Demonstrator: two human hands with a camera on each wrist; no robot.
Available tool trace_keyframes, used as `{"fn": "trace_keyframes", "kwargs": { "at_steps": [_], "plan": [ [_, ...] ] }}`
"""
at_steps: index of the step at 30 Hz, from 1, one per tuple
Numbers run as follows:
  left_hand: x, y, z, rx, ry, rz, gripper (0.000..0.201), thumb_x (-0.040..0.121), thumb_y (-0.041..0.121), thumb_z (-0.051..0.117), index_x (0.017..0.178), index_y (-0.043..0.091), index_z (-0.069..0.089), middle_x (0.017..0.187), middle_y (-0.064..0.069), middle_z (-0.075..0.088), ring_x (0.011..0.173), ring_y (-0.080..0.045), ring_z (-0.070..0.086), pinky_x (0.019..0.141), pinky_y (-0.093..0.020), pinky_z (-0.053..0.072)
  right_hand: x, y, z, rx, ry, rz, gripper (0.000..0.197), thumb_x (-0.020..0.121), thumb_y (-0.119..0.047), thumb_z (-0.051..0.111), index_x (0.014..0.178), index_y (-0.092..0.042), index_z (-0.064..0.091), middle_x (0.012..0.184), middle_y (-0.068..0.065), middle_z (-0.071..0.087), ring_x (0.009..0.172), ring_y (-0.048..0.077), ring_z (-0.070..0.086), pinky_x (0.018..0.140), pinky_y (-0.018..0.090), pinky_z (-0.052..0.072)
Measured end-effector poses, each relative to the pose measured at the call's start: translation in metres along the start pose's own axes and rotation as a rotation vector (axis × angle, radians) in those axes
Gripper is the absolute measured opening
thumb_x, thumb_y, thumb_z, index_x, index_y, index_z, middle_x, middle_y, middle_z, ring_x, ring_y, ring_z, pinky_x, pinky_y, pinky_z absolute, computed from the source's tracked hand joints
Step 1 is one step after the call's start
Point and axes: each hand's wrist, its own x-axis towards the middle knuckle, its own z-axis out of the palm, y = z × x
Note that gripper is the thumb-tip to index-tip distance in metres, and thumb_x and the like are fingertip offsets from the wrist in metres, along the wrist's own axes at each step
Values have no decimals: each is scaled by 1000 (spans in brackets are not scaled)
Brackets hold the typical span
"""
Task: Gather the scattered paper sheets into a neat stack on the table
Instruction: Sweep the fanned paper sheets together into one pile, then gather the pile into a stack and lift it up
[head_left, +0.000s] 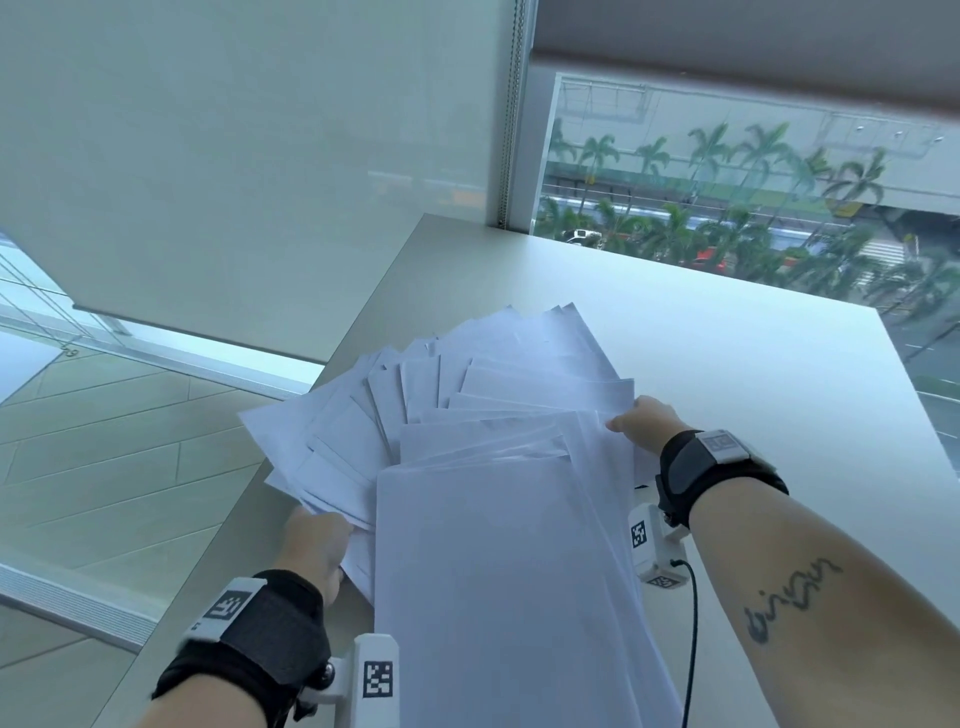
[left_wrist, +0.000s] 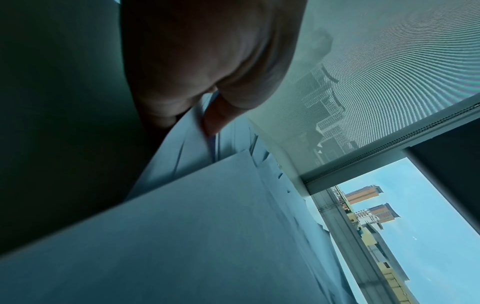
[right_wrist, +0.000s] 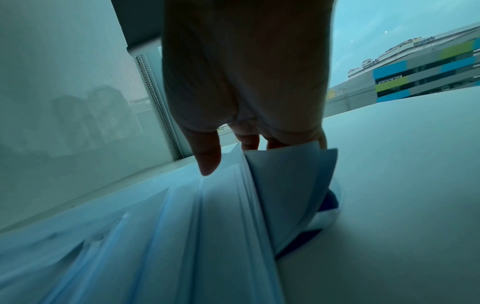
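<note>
**A pale corner by tall windows**

A white surface (head_left: 701, 364) fills the corner of a room, its far edge pushed against the glass. A translucent roller blind (head_left: 234, 156) hangs over the pane to the left, its bottom bar stopping short of the floor, with a bead chain (head_left: 511, 114) down the frame beside it. A second, darker blind (head_left: 753, 36) is drawn partway over the window (head_left: 727, 182) ahead, where palm trees (head_left: 758, 156), a road and low buildings show below. Pale floor tiles (head_left: 104, 441) lie to the left. Cool, even daylight comes through the glass.
</note>
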Motion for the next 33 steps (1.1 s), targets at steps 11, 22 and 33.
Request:
{"fn": "trace_keyframes", "kwargs": {
  "at_steps": [11,22,33],
  "plan": [
    [-34,14,2,-265,-46,80,31,93,25,33,66,19,46,62,-2,49,56,-19,44,57,-27,36,-22,-25,20,-48,-102,-93,28,93,-14,50,116,2,52,103,10,54,96,24,48,69,27,35],
    [-27,0,-12,-139,-174,66,70,59,37,76,120,11,55,127,-14,60,109,-32,60,98,-52,45,-50,-26,53,108,-44,22,53,83,-24,56,128,-2,40,131,17,48,112,31,49,96,40,42],
    [-31,-4,-22,31,-137,53,113,61,15,79,149,17,10,153,-17,31,136,-35,37,112,-55,30,-92,-11,72,136,-171,11,57,86,-25,61,130,2,38,86,3,47,79,17,46,69,27,40]
  ]
}}
